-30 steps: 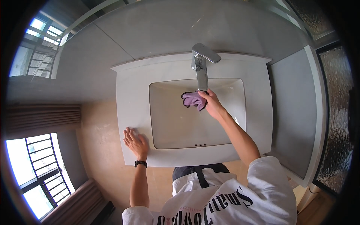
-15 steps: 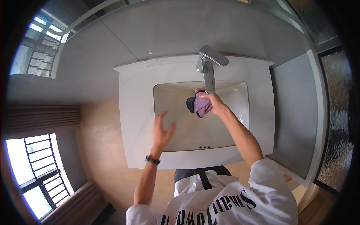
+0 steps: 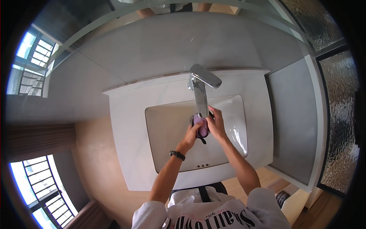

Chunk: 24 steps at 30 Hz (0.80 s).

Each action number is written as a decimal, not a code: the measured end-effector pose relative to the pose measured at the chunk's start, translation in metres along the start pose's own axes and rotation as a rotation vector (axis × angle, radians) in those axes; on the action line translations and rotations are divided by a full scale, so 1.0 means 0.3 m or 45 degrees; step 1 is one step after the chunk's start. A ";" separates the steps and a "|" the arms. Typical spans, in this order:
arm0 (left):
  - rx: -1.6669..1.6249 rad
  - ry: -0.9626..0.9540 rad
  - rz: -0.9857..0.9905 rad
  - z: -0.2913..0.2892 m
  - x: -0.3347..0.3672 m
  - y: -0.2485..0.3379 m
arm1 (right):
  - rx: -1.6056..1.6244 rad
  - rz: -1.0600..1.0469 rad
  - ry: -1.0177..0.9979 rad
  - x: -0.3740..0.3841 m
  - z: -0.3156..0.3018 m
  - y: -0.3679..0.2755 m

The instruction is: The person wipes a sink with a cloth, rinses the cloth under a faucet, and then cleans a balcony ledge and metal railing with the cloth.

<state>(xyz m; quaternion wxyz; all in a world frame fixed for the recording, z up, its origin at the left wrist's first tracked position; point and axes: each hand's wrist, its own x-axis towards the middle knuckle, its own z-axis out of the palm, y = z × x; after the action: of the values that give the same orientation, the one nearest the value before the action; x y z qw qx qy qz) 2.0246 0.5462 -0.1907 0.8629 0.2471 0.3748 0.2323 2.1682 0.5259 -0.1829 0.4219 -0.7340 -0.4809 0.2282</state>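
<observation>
A purple cloth item with black edging (image 3: pixel 202 131) is held low over the basin, under the spout of the chrome tap (image 3: pixel 200 100); its exact kind cannot be made out. My left hand (image 3: pixel 191 134) grips its left side, with the thumb lying across the purple fabric. On the other side, my right hand (image 3: pixel 216 125) is closed around its right edge, close to the spout. A dark strap-like end hangs from the cloth toward me. The fingers partly hide the rest of it.
The white rectangular sink (image 3: pixel 164 133) is set in a pale countertop (image 3: pixel 127 141). A grey wall (image 3: pixel 160 49) rises behind the tap, with a mirror above it. To the right are a grey panel (image 3: pixel 291 126) and textured glass (image 3: pixel 337 122). A barred window (image 3: pixel 45 183) is at the left.
My left hand has come from the left side of the basin onto the purple cloth. My right hand keeps its hold, and the cloth is now more bunched together. The view has shifted.
</observation>
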 end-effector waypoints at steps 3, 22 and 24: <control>-0.382 0.098 -0.057 0.074 0.028 0.042 | 0.025 0.362 -0.072 0.004 0.025 -0.051; -0.279 -0.025 -0.144 -0.078 0.049 0.085 | 0.426 0.714 -0.453 0.075 0.061 -0.048; -0.343 -0.060 -0.118 -0.060 0.059 0.076 | 0.410 0.223 -0.458 0.054 0.088 0.027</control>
<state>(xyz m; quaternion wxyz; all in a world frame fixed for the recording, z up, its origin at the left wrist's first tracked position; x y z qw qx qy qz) 2.0168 0.5788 -0.1972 0.9066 0.1167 0.3308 0.2345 2.1596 0.5496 -0.2029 0.4197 -0.6436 -0.4404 0.4644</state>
